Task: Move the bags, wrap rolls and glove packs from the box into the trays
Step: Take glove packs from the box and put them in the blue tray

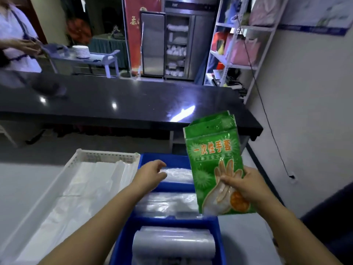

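While your right hand (pixel 246 188) pinches the green glove packs (pixel 214 163), your left hand (pixel 150 174) hovers open. Bags and rolls already fill both trays (pixel 172 159); these packs remain.

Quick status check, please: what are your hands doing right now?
Right hand gripping green glove packs, held up. Left hand open, reaching over blue tray. Nothing in the way.

Two hands (pixel 152 174), two green glove packs (pixel 214 159), one white tray (pixel 72 163), one blue tray (pixel 122 243).
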A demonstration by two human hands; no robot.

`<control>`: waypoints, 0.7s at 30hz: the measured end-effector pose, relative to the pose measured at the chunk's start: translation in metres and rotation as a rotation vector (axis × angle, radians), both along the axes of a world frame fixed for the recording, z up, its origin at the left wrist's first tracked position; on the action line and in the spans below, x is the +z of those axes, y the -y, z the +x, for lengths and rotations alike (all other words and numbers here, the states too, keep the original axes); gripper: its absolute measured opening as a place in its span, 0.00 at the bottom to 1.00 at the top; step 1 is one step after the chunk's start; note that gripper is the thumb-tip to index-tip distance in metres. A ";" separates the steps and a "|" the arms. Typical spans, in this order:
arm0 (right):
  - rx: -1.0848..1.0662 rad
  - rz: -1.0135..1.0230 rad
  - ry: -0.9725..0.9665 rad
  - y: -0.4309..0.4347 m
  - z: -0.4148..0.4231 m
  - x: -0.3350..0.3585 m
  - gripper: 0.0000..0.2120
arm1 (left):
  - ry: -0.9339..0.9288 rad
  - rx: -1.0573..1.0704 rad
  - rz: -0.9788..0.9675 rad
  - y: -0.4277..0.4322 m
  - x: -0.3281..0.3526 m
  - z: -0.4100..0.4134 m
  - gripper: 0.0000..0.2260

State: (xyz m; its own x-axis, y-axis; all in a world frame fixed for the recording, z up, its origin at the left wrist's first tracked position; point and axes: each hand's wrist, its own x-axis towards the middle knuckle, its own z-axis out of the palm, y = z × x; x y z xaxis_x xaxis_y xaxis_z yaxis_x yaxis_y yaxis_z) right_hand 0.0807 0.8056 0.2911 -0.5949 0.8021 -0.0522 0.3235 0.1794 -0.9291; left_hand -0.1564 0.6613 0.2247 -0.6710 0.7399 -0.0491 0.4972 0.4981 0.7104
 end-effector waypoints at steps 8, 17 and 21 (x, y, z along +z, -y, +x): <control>-0.145 0.058 0.062 -0.016 -0.008 0.000 0.07 | -0.289 -0.518 -0.429 -0.072 -0.036 -0.042 0.25; -0.199 0.134 0.189 -0.014 -0.031 -0.005 0.06 | -0.321 -0.508 -0.538 -0.078 -0.058 -0.056 0.06; -0.197 0.134 0.196 -0.015 -0.040 -0.004 0.07 | -0.258 -0.514 -0.453 -0.073 -0.058 -0.064 0.03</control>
State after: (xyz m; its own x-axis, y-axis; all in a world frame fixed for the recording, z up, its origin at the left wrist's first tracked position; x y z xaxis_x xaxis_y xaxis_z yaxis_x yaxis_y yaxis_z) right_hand 0.0405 0.8202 0.2874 -0.4165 0.9084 -0.0365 0.5345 0.2122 -0.8181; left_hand -0.2208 0.7345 0.1669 -0.2759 0.9092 -0.3117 0.8711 0.3736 0.3187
